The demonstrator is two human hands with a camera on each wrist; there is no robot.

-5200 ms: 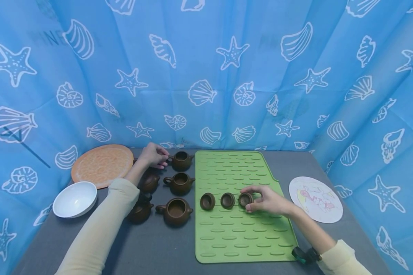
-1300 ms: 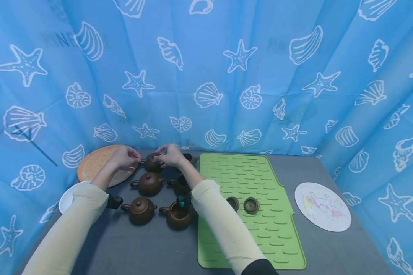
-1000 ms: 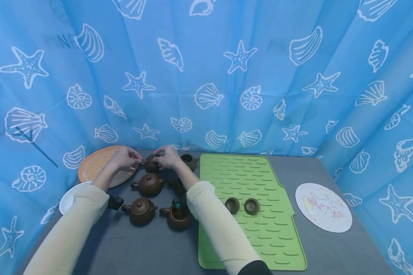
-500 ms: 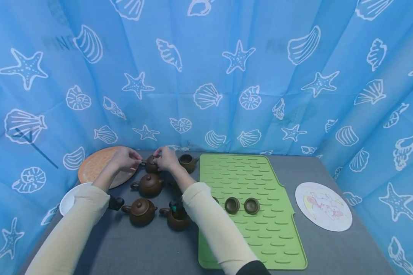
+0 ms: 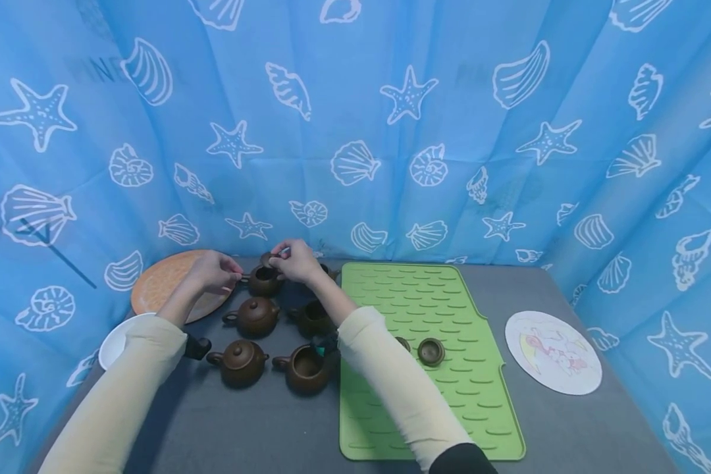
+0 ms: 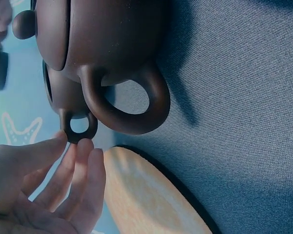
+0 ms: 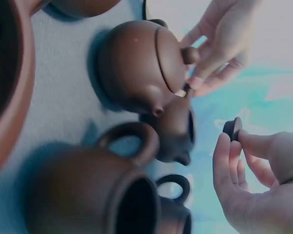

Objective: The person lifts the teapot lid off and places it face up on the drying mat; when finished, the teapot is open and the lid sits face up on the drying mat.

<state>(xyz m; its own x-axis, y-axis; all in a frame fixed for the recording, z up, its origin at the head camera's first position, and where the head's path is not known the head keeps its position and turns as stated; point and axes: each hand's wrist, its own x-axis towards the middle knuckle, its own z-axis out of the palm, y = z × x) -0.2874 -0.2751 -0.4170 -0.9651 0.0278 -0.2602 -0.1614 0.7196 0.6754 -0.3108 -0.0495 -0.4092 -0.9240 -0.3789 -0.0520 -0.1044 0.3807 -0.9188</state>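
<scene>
Blue curtain (image 5: 355, 125) right behind, green mat (image 5: 426, 415) off to the right, headroom open! Left hand (image 5: 213, 272), on the near side of the handle (image 6: 93, 126), has it pinched; right hand (image 5: 299, 262), thumb and fingers together, grips the lid (image 7: 232, 128). Between them the back teapot (image 5: 263, 285): handle left, spout (image 7: 182, 159) right, lidded teapot (image 5: 256, 318) tight in front. And that lid: above the bare mouth (image 5: 264, 275), air between!

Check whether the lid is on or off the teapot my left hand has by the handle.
Off: your right hand pinches the lid clear of the teapot, whose uncovered mouth shows.
</scene>
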